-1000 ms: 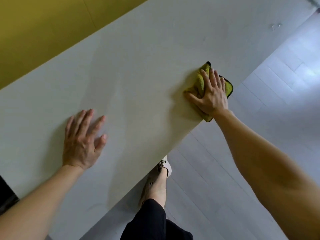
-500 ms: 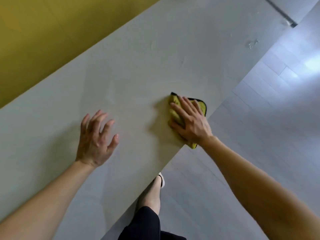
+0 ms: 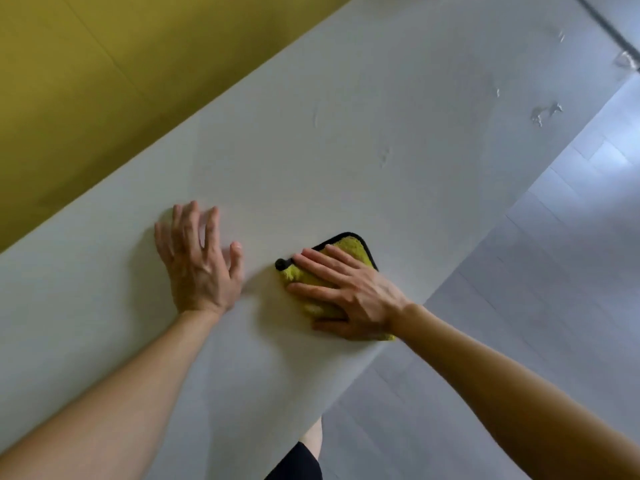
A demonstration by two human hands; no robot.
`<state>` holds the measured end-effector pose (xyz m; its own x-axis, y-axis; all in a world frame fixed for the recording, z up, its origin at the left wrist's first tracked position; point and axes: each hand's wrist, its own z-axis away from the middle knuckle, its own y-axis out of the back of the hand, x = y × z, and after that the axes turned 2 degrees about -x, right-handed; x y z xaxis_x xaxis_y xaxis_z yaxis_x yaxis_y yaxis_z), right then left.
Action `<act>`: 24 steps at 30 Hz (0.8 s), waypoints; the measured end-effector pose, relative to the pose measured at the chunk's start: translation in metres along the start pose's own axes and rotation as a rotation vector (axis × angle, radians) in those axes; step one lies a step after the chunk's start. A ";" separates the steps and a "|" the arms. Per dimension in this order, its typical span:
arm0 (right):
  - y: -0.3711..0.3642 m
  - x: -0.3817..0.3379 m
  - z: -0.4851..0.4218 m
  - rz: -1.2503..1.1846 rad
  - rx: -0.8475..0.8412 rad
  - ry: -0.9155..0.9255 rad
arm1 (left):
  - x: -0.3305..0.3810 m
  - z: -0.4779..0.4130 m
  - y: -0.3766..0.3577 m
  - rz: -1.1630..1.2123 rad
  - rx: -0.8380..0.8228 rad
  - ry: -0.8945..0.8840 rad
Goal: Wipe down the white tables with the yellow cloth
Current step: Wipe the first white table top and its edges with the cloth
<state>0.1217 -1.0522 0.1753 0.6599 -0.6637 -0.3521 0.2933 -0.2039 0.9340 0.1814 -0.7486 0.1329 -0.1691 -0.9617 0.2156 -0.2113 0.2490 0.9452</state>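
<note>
Looked down over a white table (image 3: 346, 140) from head height. Pressed the yellow cloth (image 3: 351, 247) flat onto the top with the right hand (image 3: 349, 296), fingers straight and spread, none curled round it; cloth just below the centre of view, its rear corner at the table's near edge. Rested the left hand (image 3: 197, 268) open on the bare top at 9 o'clock of the cloth, gripping nothing. Left wet smears and droplets (image 3: 545, 110) unwiped toward 2 o'clock, well apart. Risked, probably, sliding the unpinched cloth over that edge onto the floor (image 3: 554, 306); risked also missing the far wet patches.
</note>
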 end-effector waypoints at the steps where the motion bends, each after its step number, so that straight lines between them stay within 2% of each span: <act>1: 0.010 0.031 -0.006 0.016 0.035 -0.052 | 0.000 0.000 0.000 0.005 0.000 -0.003; 2: 0.023 0.064 -0.016 0.035 0.109 -0.175 | 0.000 0.001 0.000 0.008 0.003 -0.001; 4: 0.053 0.128 -0.042 0.056 0.266 -0.549 | 0.000 0.005 0.000 0.006 0.000 0.008; 6: 0.072 0.165 -0.071 0.039 0.355 -0.862 | 0.001 0.004 0.002 0.007 -0.007 0.009; 7: 0.074 0.166 -0.083 0.013 0.388 -0.939 | 0.002 0.002 0.004 0.009 -0.011 0.011; 8: 0.071 0.154 -0.093 -0.001 0.405 -0.938 | 0.003 0.000 0.005 0.015 -0.016 0.013; 10: 0.057 0.096 -0.100 -0.002 0.373 -0.709 | 0.007 -0.001 0.009 0.028 -0.015 0.026; 13: 0.026 0.010 -0.090 -0.061 0.076 -0.088 | 0.010 0.000 0.012 0.038 -0.013 0.056; 15: 0.028 0.016 -0.091 -0.045 -0.048 0.210 | 0.010 -0.001 0.012 0.058 -0.030 0.050; 16: 0.034 0.038 -0.097 -0.036 -0.053 0.257 | 0.010 -0.002 0.012 0.061 -0.028 0.051; 17: 0.042 0.064 -0.105 -0.023 -0.021 0.205 | 0.010 -0.002 0.012 0.058 -0.024 0.060; 18: 0.052 0.092 -0.115 -0.006 0.057 0.070 | 0.010 -0.001 0.012 0.052 -0.022 0.070; 22: 0.092 0.178 -0.158 0.030 0.354 -0.748 | 0.012 -0.001 0.014 0.030 -0.042 0.070; 23: 0.090 0.176 -0.167 0.006 0.400 -0.853 | 0.012 -0.002 0.014 0.028 -0.050 0.074; 24: 0.085 0.162 -0.173 -0.012 0.430 -0.883 | 0.013 -0.003 0.016 0.030 -0.055 0.082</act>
<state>0.3727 -1.0524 0.1870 -0.1470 -0.9237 -0.3537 -0.0961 -0.3426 0.9346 0.1791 -0.7575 0.1512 -0.0946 -0.9607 0.2610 -0.1541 0.2731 0.9496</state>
